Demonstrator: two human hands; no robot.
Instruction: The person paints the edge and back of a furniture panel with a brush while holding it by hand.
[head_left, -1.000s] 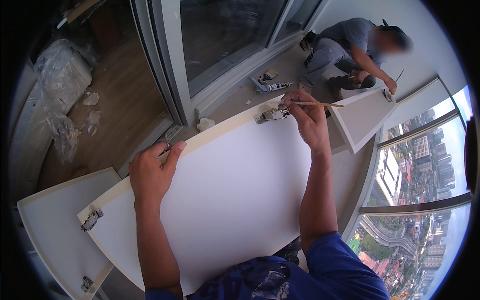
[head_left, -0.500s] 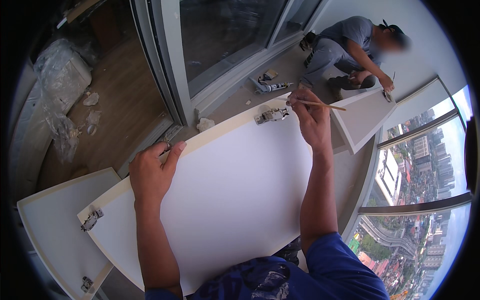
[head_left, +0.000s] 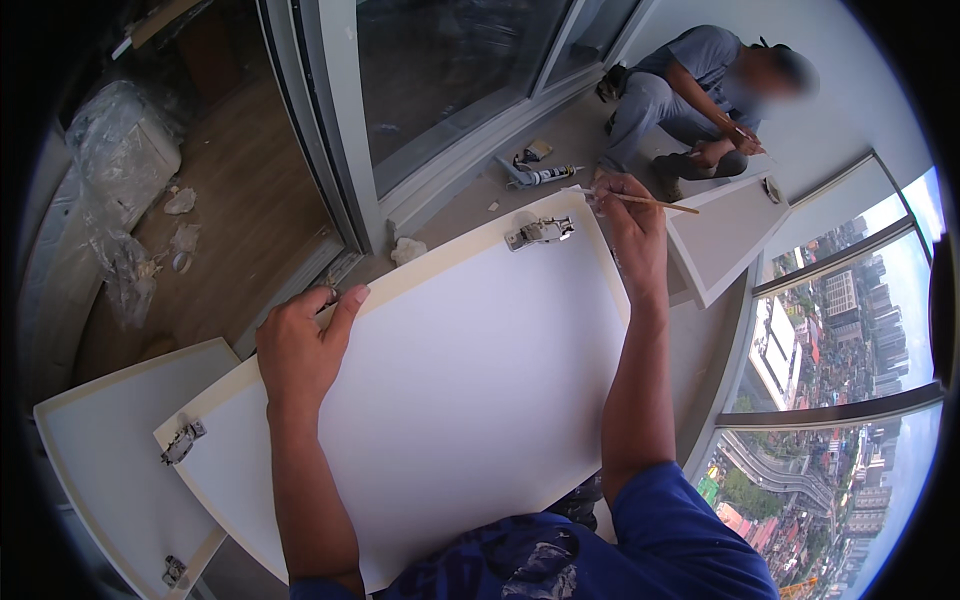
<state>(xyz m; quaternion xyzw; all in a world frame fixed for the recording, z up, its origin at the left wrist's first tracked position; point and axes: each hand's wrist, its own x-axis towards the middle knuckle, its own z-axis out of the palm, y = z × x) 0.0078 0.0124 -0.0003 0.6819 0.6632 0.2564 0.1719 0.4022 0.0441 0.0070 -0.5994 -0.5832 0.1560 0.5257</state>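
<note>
A white cabinet door [head_left: 470, 370] with pale yellowish edges lies across my lap, tilted. My left hand [head_left: 305, 350] grips its far edge, thumb on the near face and fingers partly hidden behind the edge. Near the door's far right corner, my right hand [head_left: 632, 225] pinches a thin brush with a wooden handle [head_left: 665, 205]; the handle sticks out to the right. The brush's tip is too small to make out clearly, close to the corner. One metal hinge [head_left: 540, 233] sits beside that corner, and another hinge [head_left: 184, 441] is at the door's left end.
A second door panel [head_left: 130, 410] lies at left. Beyond my door, a caulking gun [head_left: 540, 176] rests on the floor. At far right a co-worker [head_left: 680, 100] crouches by another panel [head_left: 725, 235]. A sliding door frame [head_left: 345, 120] stands left; windows [head_left: 830, 330] line the right.
My right hand has shifted slightly right and nearer the door's corner with the brush. The co-worker's hand has lifted off their panel. My left hand stays put.
</note>
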